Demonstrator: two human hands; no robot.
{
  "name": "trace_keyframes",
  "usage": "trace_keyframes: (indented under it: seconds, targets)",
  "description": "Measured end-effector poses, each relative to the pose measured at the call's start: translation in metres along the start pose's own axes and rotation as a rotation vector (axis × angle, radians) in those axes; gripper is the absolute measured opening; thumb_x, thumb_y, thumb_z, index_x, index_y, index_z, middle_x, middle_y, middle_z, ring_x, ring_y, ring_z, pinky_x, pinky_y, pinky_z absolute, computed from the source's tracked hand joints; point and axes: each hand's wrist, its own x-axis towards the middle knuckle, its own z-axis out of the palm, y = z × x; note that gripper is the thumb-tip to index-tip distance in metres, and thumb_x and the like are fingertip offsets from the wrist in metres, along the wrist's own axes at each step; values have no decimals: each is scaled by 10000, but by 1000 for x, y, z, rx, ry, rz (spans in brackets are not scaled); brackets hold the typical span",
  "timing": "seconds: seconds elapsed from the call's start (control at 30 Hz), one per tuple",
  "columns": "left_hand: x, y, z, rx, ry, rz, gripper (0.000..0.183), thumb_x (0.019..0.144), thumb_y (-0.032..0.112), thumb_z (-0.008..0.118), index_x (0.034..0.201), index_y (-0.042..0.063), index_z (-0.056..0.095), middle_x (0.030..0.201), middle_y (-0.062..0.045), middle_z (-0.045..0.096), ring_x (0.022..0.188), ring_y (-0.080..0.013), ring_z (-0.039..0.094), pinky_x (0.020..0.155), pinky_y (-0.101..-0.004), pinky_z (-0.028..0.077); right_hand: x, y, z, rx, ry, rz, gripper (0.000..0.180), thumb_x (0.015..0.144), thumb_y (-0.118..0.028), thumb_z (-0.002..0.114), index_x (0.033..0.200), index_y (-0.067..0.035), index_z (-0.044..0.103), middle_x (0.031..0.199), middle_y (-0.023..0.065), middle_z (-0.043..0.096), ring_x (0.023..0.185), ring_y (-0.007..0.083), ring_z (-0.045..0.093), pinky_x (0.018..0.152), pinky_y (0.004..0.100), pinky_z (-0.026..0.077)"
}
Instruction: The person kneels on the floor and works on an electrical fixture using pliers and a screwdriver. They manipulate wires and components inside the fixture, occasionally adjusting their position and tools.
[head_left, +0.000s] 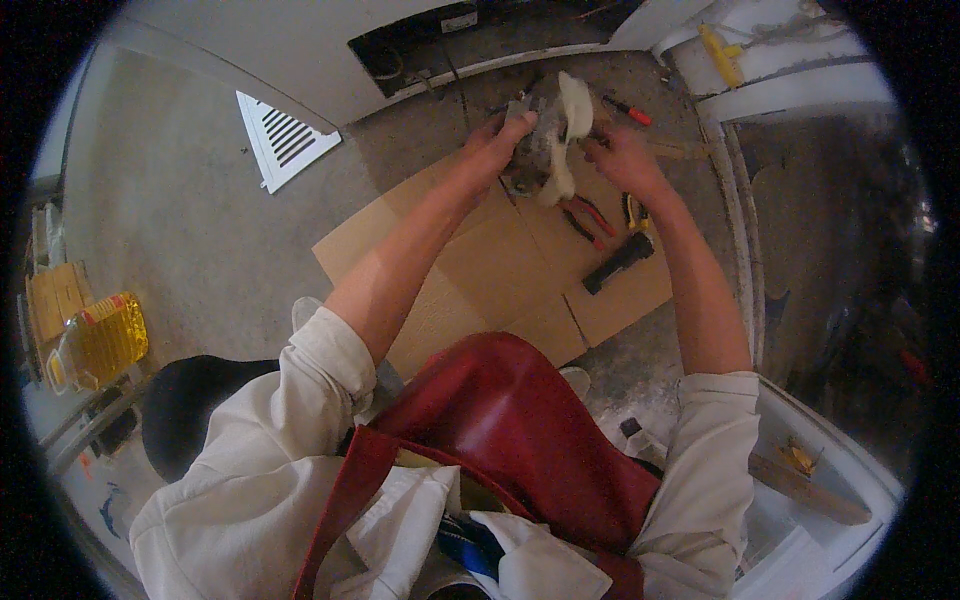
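Note:
My left hand (498, 150) grips the left side of a grey mechanical part (534, 150), held up above the far edge of a flattened cardboard sheet (495, 262). A cream-coloured, irregular piece (574, 109) is at the part's right side. My right hand (619, 154) is close to this piece, its fingers curled; whether they hold something is hidden. Below the hands, pliers with red and black handles (592, 217) lie on the cardboard, beside a black cylindrical flashlight (619, 262) and a yellow-and-black handled tool (635, 214).
A red-handled tool (637, 114) lies on the floor beyond my right hand. A white slotted vent panel (285, 142) lies at the left. An opening (480, 37) in a white appliance is ahead. At far left stands a bottle of yellow liquid (112, 337); a white bin (825, 480) is lower right.

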Motion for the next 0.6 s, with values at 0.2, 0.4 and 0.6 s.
trace_keyframes:
  seconds: [0.2, 0.4, 0.6]
  targets:
    - [0, -1, 3, -24, -7, 37, 734, 832, 548, 621, 1329, 21, 500, 1224, -97, 590, 1073, -207, 558, 864, -369, 461, 3, 0, 3, -10, 91, 16, 287, 859, -170, 572, 1086, -14, 652, 851, 135, 676, 705, 202, 654, 670, 343, 514]
    - [5, -8, -2, -4, -23, 29, 731, 835, 542, 626, 1341, 31, 493, 1225, -97, 588, 1071, -203, 557, 874, -360, 457, 4, 4, 6, 29, 126, -11, 296, 844, -130, 556, 1110, -47, 657, 981, 142, 655, 719, 214, 656, 667, 349, 517]
    - [-1, -4, 1, -29, -12, 22, 746, 840, 554, 615, 1362, 40, 473, 1234, -86, 584, 1075, -197, 554, 881, -355, 452, 6, 1, 0, -185, 244, 93, 349, 853, -96, 566, 1197, -61, 617, 1035, 136, 651, 769, 244, 659, 707, 360, 521]
